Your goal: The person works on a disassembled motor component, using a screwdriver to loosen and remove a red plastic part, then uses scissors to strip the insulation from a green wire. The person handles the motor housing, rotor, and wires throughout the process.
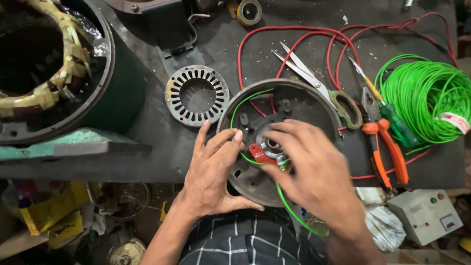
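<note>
Dark workbench [162,142] carries scissors [314,81], orange pliers [387,147], green wire coil [427,98], slotted stator ring [197,95], round motor cover [304,105].

The round motor end cover [294,105] is showing up dark grey with a red tab [259,153] near its hub, and a bright green wire [250,98] is looping across it. Same green is glowing on the wire coil [427,98]. Pliers [387,147] are sporting orange handles, red leads [294,30] are snaking over the black bench [147,142], and the shirt [245,240] is looking dark with white checks
</note>
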Action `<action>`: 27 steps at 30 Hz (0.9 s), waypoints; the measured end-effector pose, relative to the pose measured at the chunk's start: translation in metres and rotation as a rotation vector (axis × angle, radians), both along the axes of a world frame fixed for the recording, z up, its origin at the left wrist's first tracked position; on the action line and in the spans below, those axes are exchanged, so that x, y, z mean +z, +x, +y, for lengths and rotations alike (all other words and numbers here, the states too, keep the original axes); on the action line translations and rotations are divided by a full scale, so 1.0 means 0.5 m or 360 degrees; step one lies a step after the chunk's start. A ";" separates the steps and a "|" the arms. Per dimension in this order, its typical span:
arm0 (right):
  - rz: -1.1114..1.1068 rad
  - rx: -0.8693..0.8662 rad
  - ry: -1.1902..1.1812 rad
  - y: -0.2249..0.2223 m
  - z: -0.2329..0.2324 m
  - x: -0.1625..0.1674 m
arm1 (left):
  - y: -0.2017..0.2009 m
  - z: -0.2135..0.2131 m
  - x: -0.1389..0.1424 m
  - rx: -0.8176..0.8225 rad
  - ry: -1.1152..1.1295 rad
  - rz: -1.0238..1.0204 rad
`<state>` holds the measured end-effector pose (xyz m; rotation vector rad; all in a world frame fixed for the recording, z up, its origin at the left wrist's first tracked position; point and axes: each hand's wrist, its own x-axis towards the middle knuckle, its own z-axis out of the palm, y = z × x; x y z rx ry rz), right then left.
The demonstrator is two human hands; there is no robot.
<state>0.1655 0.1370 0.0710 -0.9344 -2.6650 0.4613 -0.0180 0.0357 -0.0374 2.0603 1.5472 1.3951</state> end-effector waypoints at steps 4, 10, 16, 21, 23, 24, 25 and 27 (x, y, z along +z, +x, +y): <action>0.0088 -0.0349 0.0097 0.054 0.003 0.002 | -0.001 0.007 -0.010 0.0003 0.0014 0.0025; 0.0334 -0.0684 0.0087 0.130 -0.001 -0.081 | -0.006 0.010 -0.008 -0.0028 -0.0067 0.0005; 0.0874 -0.0674 -0.0264 0.157 0.002 -0.185 | -0.008 0.012 0.003 -0.0057 -0.0162 0.0091; 0.1126 -0.0610 -0.0335 0.163 0.007 -0.222 | -0.007 0.014 0.002 -0.0033 -0.0117 0.0117; 0.1095 -0.0629 -0.0301 0.162 0.008 -0.223 | -0.006 0.014 0.000 -0.0018 -0.0084 0.0129; 0.1077 -0.0637 -0.0291 0.161 0.009 -0.220 | -0.005 0.014 -0.001 -0.0014 -0.0076 0.0128; 0.1056 -0.0642 -0.0293 0.159 0.009 -0.213 | -0.004 0.014 -0.001 -0.0010 -0.0067 0.0127; 0.0941 -0.0650 -0.0311 0.154 0.010 -0.189 | -0.002 0.013 -0.002 -0.0008 -0.0059 0.0123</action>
